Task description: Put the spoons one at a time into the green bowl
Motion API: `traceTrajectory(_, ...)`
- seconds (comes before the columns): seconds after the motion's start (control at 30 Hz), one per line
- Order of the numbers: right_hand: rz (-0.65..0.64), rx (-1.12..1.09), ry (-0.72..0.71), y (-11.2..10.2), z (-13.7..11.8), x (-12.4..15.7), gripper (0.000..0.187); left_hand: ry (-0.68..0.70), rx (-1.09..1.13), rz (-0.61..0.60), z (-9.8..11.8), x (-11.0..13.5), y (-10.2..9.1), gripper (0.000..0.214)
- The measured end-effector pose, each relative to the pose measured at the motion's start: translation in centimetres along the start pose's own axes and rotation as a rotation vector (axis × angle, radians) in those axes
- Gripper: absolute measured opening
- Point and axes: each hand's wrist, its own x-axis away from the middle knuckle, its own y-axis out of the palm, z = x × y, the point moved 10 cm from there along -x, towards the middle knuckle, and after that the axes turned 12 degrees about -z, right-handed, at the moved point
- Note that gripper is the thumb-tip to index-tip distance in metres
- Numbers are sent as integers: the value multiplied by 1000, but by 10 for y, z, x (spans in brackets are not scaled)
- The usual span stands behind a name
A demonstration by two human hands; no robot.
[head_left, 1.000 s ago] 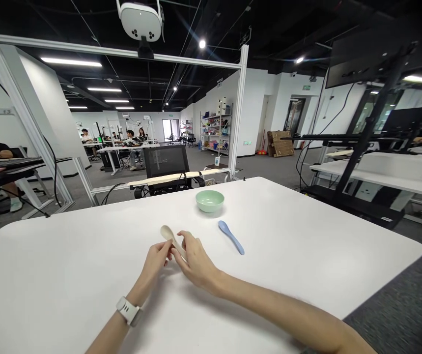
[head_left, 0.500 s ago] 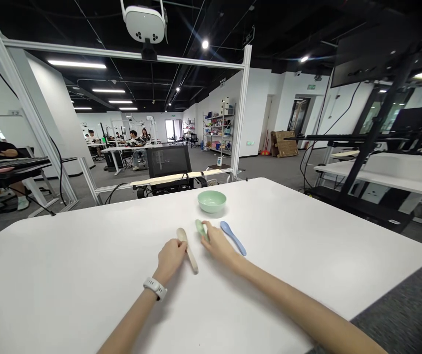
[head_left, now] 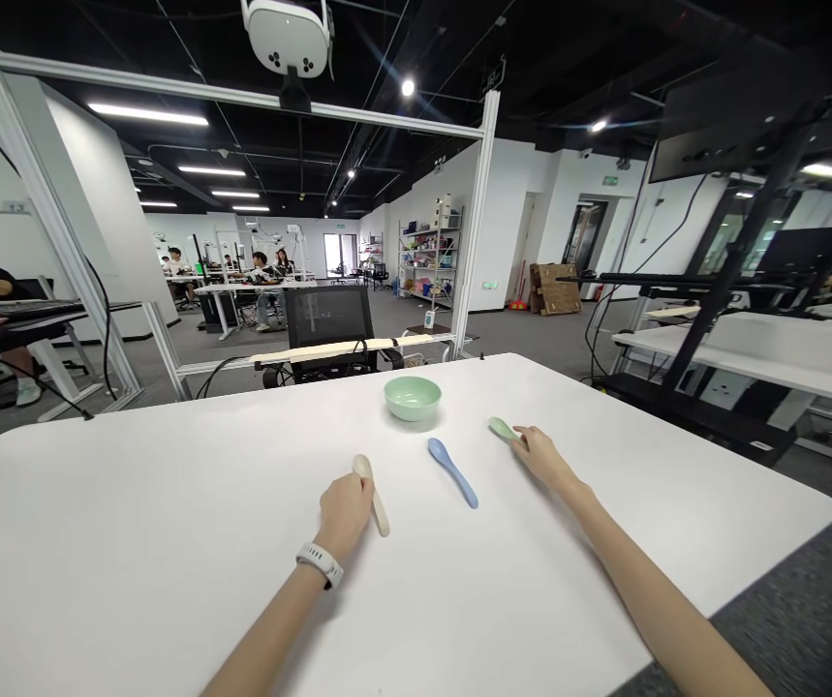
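Observation:
My left hand [head_left: 345, 511], with a white watch on the wrist, is curled against a beige spoon [head_left: 372, 492] that lies on the white table [head_left: 132, 542]. My right hand [head_left: 542, 457] pinches the handle of a green spoon [head_left: 504, 429], whose bowl rests low on the table to the right. A blue spoon [head_left: 452, 470] lies loose between the two hands. Just behind it stands a pale green bowl [head_left: 413, 397], which looks empty.
An aluminium frame [head_left: 474, 223] rises at the table's far edge, with a black office chair [head_left: 328, 324] behind it. A dark monitor stand [head_left: 721, 281] and another white desk are to the right. People sit at desks far behind and at the left.
My right hand has carried the green spoon from left of the blue spoon over to its right. My left hand has stayed beside the beige spoon, which now lies on the table.

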Motion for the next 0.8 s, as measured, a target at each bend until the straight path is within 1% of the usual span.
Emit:
traceTrajectory(0.13, -43, 60, 35, 10, 13, -1, 39, -1, -30, -8, -1, 0, 3, 55)
traceTrajectory(0.3, -40, 71, 110, 9, 20, -2, 37, -20, -50, -15, -3, -3, 6, 57)
traceTrajectory(0.47, -32, 72, 121, 7, 20, -1, 32, -32, -54, -11, -4, -3, 5, 58)
traceTrajectory(0.67, -30, 82, 156, 5, 22, 0, 35, -38, -60, -20, -3, -2, 4, 59)
traceTrajectory(0.8, -20, 47, 133, 5, 20, 0, 32, -42, -63, -27, -3, -2, 5, 60)
